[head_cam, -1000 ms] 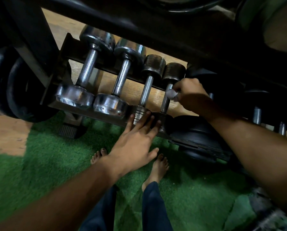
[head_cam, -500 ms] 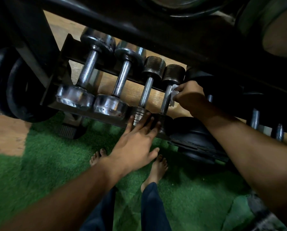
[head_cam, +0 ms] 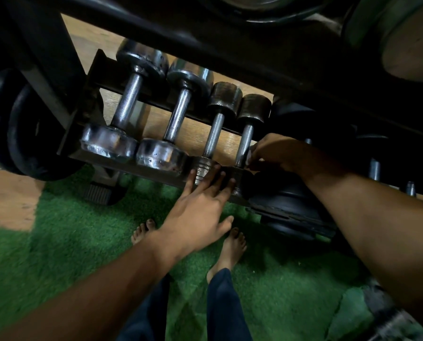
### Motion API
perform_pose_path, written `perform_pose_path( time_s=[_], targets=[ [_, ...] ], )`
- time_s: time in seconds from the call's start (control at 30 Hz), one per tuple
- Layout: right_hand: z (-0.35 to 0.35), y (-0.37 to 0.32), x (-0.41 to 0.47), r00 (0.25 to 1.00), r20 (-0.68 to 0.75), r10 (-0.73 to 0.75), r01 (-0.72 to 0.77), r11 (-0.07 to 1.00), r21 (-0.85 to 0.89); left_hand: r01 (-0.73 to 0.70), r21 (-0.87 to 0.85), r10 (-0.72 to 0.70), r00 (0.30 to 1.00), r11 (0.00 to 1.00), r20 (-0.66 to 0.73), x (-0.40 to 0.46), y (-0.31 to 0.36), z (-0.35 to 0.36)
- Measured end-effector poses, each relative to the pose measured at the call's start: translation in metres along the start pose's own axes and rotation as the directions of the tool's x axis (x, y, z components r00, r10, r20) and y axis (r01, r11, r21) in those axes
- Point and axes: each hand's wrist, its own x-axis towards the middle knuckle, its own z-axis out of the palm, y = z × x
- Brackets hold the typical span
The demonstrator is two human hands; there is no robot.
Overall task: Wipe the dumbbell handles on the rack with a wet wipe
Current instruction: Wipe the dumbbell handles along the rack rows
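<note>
Several metal dumbbells lie side by side on the low black rack. The rightmost small dumbbell has a knurled steel handle. My right hand pinches a white wet wipe against the near end of that handle. My left hand rests with straight fingers on the near heads of the two small dumbbells. The dumbbell to its left has its handle bare. Two bigger chrome dumbbells lie further left.
Black weight plates lean at the left and a black plate sits right of the rack. A dark upper shelf bar overhangs the dumbbells. My bare feet stand on green turf. More handles show at far right.
My right hand slid the wipe down the rightmost handle, from its far end near the head toward the near end. My left hand stayed on the near heads.
</note>
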Motion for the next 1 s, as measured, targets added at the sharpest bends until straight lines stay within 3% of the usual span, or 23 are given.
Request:
perform_pose_path(
  time_s=[0.13,0.43,0.6,0.8,1.0],
  targets=[
    [-0.004,0.011,0.027,0.998,-0.046,-0.038,0.032,0.992,-0.125,0.001,0.006,-0.001,1.000,1.000,-0.008,0.000,0.001,0.001],
    [0.000,0.004,0.020,0.998,0.068,0.012,0.020,0.892,-0.452,0.010,-0.001,-0.010,1.000,1.000,-0.028,0.000,0.002,0.002],
    [-0.002,0.001,0.009,0.999,0.053,-0.009,0.032,0.888,-0.458,0.014,0.000,-0.014,1.000,1.000,-0.026,0.000,0.001,0.002],
    [-0.020,0.003,-0.026,0.976,0.165,-0.145,0.206,0.862,-0.462,0.042,-0.045,-0.044,0.999,0.998,-0.028,0.001,0.005,0.002],
    [-0.042,0.018,-0.057,0.915,0.063,-0.398,0.394,0.851,-0.347,0.113,-0.151,-0.118,0.993,0.982,-0.027,0.004,0.022,-0.004]
  ],
)
